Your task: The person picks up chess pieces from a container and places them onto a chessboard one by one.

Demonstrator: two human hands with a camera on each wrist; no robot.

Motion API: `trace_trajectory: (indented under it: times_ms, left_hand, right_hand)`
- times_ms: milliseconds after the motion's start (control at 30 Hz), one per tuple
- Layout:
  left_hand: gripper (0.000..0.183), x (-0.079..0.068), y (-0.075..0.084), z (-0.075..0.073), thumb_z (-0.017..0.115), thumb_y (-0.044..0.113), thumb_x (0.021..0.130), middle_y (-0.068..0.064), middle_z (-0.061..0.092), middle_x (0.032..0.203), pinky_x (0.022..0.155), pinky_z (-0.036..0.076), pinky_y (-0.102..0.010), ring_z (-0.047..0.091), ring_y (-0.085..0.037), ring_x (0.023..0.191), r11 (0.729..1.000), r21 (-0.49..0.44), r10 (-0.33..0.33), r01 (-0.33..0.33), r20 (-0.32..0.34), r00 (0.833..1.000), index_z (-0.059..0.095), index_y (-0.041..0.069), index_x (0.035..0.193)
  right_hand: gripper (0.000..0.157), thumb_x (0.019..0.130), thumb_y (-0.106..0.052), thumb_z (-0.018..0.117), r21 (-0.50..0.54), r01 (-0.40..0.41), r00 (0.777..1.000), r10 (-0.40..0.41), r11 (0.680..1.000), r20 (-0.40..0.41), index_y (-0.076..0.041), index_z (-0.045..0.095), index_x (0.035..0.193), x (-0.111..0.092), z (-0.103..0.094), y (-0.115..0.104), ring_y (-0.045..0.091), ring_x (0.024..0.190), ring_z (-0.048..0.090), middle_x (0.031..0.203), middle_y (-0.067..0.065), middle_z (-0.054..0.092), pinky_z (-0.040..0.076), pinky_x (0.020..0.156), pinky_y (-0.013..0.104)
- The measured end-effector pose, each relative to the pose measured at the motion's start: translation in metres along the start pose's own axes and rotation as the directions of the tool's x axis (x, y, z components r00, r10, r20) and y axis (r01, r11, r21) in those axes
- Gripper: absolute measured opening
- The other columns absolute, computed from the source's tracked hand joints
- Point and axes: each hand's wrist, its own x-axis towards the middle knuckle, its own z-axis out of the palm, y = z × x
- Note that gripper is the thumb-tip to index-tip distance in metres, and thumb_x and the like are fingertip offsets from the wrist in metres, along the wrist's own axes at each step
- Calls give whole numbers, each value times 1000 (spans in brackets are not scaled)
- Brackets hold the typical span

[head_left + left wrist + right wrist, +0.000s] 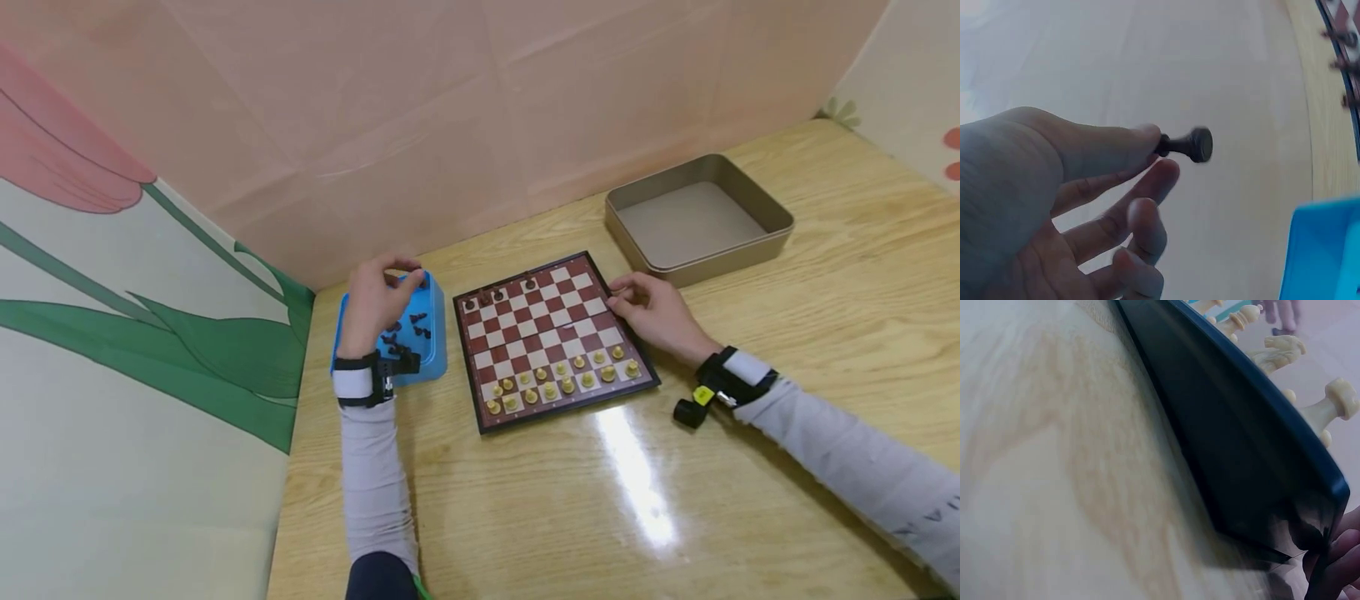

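A wood-grained, glossy counter (517, 508) meets a creased pink sheet (420, 125). The left hand (372, 304) pinches a dark, flared-base chess piece (1196, 145) by the smooth blue tray (437, 337), at nine o'clock from the flat, checkered chessboard (551, 339). The right hand (656, 315) touches its three-o'clock edge, fingers bent; whether they grip, I cannot tell. At two o'clock sits a rounded-corner tin (723, 260). Sleeve (847, 446) lettering is illegible.

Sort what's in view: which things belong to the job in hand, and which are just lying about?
Belonging to the job:
dark chess piece, pinched in the left hand
chessboard, right hand at its edge
light pieces on the board
blue box, holding more dark pieces

Apparently just lying about:
tan tin
pink backdrop
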Motion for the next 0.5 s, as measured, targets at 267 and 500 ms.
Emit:
trace_trajectory:
  times_ms: [267, 500]
  left_hand:
    - [21, 10, 18, 27, 71, 18, 105, -15, 76, 119, 63, 51, -34, 69, -32, 82, 988, -43, 144, -146, -42, 989, 76, 4, 120]
    - [19, 17, 29, 53, 72, 16, 104, -13, 78, 115, 59, 46, -31, 65, -26, 74, 976, -37, 210, -214, -81, 974, 77, 4, 118]
  right_hand:
    - [31, 107, -22, 66, -1, 8, 1000, -8, 1000, 4, -1, 66, 130, -1, -1, -1, 31, 103, 68, 108, 18, 73, 47, 87, 31]
    - [31, 107, -22, 66, 7, 22, 1000, -22, 1000, -4, -1, 66, 130, -1, -1, -2, 34, 104, 69, 109, 19, 74, 47, 89, 35]
